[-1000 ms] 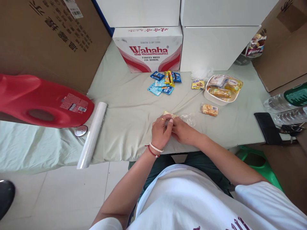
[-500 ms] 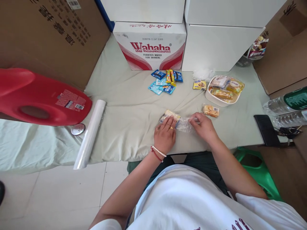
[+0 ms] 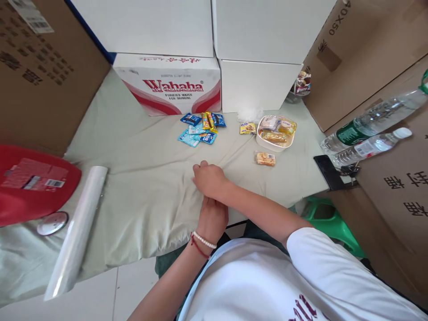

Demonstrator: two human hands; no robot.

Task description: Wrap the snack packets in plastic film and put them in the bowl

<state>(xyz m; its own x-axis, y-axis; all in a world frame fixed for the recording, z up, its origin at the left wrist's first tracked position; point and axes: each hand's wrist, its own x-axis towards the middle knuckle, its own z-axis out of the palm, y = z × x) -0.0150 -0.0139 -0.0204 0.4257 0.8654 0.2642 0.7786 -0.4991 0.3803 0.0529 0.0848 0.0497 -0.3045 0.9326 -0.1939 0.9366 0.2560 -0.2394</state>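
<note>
R hand point(image 3: 211, 179) is curled over L hand point(image 3: 212, 218); openness, contents of both can't be told. Tan, oblong, plastic-wrapped snack point(image 3: 265, 159), prob. light/soft, is best side-gripped.

Head-worn camera, close above cloth-covered table point(image 3: 143, 200), facing forward and down.

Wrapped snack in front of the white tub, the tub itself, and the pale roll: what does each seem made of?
Wrapped snack: seemingly clear plastic film, as tan food shows through; its finish is too small to judge.
White tub: smooth, likely rigid plastic, from its even rounded rim, though coated paper is possible.
Pale roll: probably wound plastic film, shiny; bright streaks run along it.
</note>
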